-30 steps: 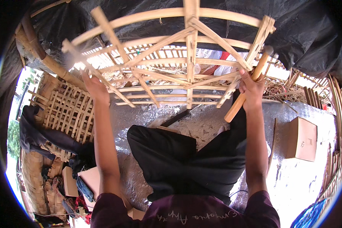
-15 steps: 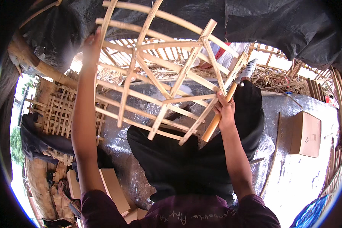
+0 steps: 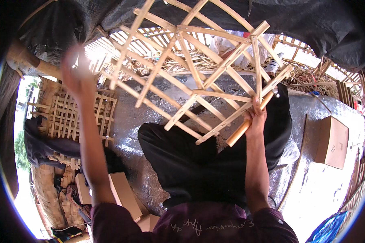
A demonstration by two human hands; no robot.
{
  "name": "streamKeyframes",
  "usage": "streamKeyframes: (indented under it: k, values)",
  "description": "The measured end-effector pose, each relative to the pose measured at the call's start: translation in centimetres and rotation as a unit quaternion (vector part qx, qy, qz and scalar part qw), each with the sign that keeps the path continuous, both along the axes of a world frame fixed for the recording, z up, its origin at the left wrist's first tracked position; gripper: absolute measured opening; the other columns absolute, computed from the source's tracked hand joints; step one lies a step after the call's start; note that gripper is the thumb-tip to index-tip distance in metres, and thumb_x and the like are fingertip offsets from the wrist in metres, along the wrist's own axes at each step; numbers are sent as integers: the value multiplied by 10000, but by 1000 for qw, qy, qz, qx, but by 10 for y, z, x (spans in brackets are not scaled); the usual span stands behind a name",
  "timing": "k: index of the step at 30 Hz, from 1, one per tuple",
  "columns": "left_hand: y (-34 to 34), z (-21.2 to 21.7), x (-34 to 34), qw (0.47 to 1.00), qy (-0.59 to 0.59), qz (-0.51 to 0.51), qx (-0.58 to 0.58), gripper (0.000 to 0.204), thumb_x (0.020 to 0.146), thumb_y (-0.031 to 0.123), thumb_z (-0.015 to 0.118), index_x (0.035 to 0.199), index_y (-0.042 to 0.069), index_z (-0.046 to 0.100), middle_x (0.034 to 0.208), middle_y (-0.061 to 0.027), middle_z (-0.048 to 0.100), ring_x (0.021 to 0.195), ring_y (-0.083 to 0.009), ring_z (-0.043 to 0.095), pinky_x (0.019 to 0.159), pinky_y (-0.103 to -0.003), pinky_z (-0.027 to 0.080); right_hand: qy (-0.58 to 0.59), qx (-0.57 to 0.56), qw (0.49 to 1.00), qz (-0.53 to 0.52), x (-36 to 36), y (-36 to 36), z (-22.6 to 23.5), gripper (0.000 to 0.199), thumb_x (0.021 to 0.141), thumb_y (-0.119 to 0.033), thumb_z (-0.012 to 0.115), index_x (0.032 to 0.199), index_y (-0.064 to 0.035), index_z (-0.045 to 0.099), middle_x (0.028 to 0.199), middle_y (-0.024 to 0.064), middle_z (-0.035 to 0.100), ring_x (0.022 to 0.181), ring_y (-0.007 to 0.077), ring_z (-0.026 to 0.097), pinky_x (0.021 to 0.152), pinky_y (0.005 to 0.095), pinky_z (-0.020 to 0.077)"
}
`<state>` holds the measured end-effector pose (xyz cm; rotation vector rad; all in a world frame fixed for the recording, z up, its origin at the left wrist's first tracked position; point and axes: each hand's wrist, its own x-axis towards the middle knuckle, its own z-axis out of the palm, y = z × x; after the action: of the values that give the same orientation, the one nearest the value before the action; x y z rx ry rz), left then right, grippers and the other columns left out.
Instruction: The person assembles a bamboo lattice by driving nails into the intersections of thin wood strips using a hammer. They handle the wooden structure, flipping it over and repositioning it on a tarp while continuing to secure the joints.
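Observation:
A lattice frame of pale bamboo strips [image 3: 198,73] is held up and tilted in front of me, above my crossed legs in black trousers [image 3: 198,166]. My right hand [image 3: 255,117] grips the frame's lower right edge together with a thick round wooden stick [image 3: 237,135] that slants up to the right. My left hand [image 3: 79,77] is raised at the left, blurred by motion. Its fingers are spread, and it is just apart from the frame's left strip ends.
I sit on a silvery sheet [image 3: 138,121]. A woven bamboo panel [image 3: 69,117] lies at the left. A brown cardboard box [image 3: 332,141] stands at the right and more boxes [image 3: 121,194] are by my left elbow. Dark tarpaulin [image 3: 312,28] hangs overhead; bamboo scraps [image 3: 308,75] lie beyond.
The frame has been turned and tipped further to the right. My left hand has come off its upper left edge and dropped lower; my right hand keeps its grip.

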<state>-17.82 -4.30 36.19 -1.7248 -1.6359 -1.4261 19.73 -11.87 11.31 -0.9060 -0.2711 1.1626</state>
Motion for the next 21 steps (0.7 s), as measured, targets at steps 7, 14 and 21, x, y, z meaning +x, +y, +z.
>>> streamKeyframes:
  k: [7, 14, 21]
  values:
    - [-125, -229, -5, 904, 63, -227, -358, 180, 830, 135, 697, 1000, 93, 651, 960, -111, 656, 964, -280, 620, 873, -396, 474, -110, -24, 992, -63, 31, 0, 3, 251, 823, -154, 780, 935, -99, 562, 694, -60, 508, 494, 20, 422, 422, 187, 331]
    - [-74, -318, 23, 828, 276, -220, -436, 387, 793, 155, 709, 1167, 112, 620, 1160, -112, 623, 1044, -329, 611, 874, -455, 503, -97, -119, 983, -102, 57, -7, -23, 257, 810, -122, 775, 975, -73, 585, 780, -9, 569, 559, 64, 498, 456, 209, 379]
    - [-57, -360, 23, 783, 246, -232, -522, 485, 718, 164, 775, 1174, 119, 617, 1151, -122, 617, 1057, -357, 594, 867, -489, 498, -108, -129, 982, -91, 61, -11, -46, 276, 813, -124, 760, 1021, -45, 597, 825, 12, 599, 676, 121, 580, 565, 278, 478]
